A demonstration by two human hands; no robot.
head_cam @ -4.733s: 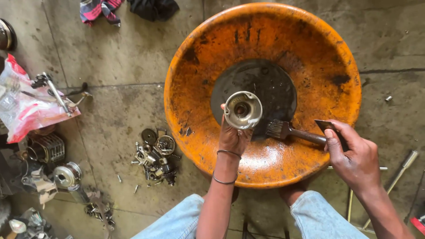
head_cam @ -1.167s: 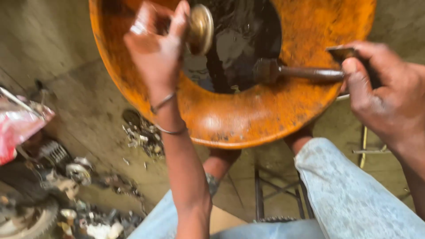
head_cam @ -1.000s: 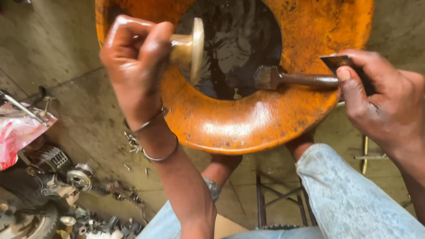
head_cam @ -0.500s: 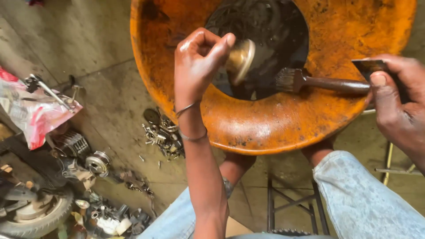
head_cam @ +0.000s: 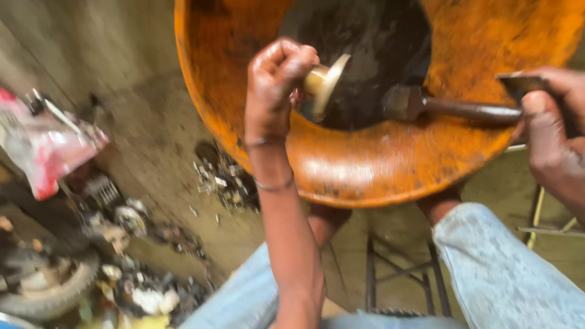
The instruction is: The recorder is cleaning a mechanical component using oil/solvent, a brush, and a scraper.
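Cleaning a small metal part over an orange basin

The left hand [head_cam: 277, 82] has its grip closed on a pale, flared, disc-ended metal part [head_cam: 326, 79] above the basin [head_cam: 378, 167], which holds dark liquid; the right hand [head_cam: 557, 137] grips a brush [head_cam: 426, 106] whose bristles are beside the part.

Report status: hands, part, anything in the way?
Left hand gripping disc part over orange basin. Right hand holding brush, bristles in basin. Nothing between them.

Bare forearms, thin wrist bangles [head_cam: 272, 183], light blue jeans [head_cam: 506, 274].
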